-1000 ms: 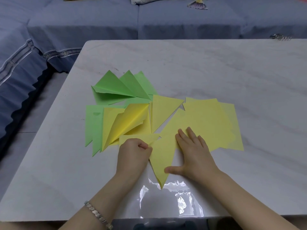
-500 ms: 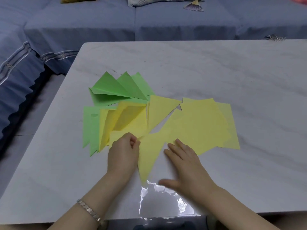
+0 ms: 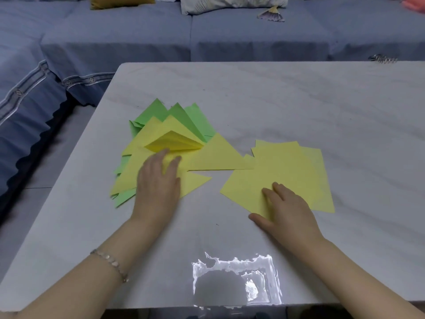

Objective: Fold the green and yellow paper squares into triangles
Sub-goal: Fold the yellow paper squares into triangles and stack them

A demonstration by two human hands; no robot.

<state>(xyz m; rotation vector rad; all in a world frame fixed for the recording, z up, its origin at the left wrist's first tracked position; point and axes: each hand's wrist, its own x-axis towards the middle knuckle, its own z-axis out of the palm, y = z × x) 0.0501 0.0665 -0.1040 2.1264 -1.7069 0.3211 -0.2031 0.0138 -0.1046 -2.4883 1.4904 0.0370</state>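
Note:
A heap of folded triangles lies at the table's left: green triangles (image 3: 184,117) at the back, yellow triangles (image 3: 218,155) over and in front of them. My left hand (image 3: 158,180) rests flat on the yellow triangles at the heap's front, fingers spread. To the right lies a stack of flat yellow squares (image 3: 289,171). My right hand (image 3: 285,208) lies flat on the near corner of the top yellow square, fingers spread, thumb on the table.
The white marble table (image 3: 299,100) reaches far back and right. A blue sofa (image 3: 142,42) wraps around its left and far sides. A small metal clip (image 3: 383,58) sits at the table's far right edge. Glare (image 3: 234,282) shines near the front edge.
My left hand carried the folded yellow triangle left onto the heap and opened flat on it. My right hand shifted right onto the stack of yellow squares.

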